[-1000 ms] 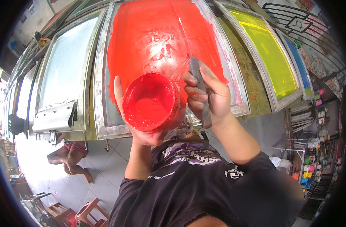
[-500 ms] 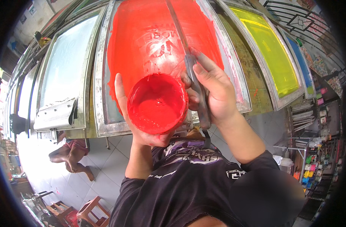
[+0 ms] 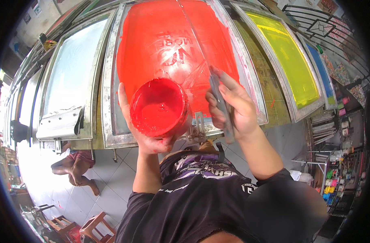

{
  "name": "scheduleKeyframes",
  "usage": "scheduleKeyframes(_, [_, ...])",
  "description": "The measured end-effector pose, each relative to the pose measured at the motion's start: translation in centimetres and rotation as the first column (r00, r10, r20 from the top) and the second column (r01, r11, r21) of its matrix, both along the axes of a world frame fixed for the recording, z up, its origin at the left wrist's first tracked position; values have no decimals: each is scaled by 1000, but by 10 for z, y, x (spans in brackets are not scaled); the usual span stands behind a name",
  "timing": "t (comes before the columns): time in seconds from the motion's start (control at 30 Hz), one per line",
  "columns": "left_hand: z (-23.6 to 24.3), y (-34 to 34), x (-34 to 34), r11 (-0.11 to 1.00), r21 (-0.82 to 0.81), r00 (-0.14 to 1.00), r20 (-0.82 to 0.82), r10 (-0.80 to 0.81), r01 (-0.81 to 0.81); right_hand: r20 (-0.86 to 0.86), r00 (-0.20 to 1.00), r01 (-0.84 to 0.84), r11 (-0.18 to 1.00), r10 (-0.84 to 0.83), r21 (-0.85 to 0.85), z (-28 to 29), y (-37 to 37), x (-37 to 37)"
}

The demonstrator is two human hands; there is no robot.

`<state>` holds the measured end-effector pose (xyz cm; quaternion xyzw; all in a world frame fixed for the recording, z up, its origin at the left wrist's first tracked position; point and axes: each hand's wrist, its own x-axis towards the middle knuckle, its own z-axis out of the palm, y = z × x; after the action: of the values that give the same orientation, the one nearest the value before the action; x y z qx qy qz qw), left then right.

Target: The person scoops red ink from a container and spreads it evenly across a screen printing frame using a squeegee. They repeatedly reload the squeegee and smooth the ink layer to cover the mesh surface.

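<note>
My left hand is wrapped round a tub of red ink, whose open top faces me. Red smears mark its fingers. In my right hand is the dark handle of a long, thin-bladed ink spatula, seen nearly edge-on. Its blade reaches away over a screen-printing frame, and the far tip runs to the top of the view. Wet red ink covers most of that frame's mesh, with dark lettering showing through. The tub is held above the near end of the frame.
A pale screen with a metal clamp plate lies to the left. On the right are a yellow screen and a blue one. Shelves of containers stand at far right. Another person's bare legs and a stool are at lower left.
The tub has shifted slightly left. My right hand has moved a little right and down with the spatula, whose blade has turned from its flat side toward its edge.
</note>
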<state>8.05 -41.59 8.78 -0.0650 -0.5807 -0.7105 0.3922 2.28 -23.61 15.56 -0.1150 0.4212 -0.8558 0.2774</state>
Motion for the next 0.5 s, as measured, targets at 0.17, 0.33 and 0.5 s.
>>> scheduleKeyframes(0.17, [4,1,-12,999,-48,999,32,22,-20,-278,958,-31,988,72,150,-7,17,1])
scheduleKeyframes(0.33, [10,-2,-21,963,-242,989,57,133,-116,-437,892,31,949,115,313,-6,22,7])
scheduleKeyframes(0.5, [9,-2,-25,944,-249,968,75,240,-215,-445,868,-24,916,218,400,-8,44,10])
